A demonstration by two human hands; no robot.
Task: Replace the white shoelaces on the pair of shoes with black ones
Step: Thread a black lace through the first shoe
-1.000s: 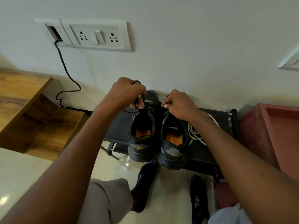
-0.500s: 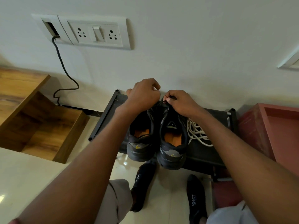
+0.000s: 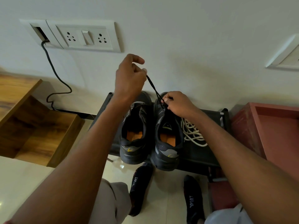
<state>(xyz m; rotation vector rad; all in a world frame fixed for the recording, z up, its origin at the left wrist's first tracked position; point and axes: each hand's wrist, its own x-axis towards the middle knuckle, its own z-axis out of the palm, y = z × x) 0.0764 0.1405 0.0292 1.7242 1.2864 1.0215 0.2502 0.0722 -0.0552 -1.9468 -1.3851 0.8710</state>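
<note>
Both dark shoes sit side by side on a low black rack against the wall, heels toward the camera. Left hand is raised above the left shoe, fingers pinching the black lace and holding it taut. Right hand pinches that lace down at the right shoe, covering the eyelets, so the threading is hidden. White laces lie bunched beside it, partly under the forearm.

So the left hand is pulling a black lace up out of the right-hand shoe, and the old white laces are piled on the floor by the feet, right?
Not quite. The head view shows the white laces piled on the dark rack beside the right-hand shoe, not on the floor. The left hand does pull the black lace up.
</note>
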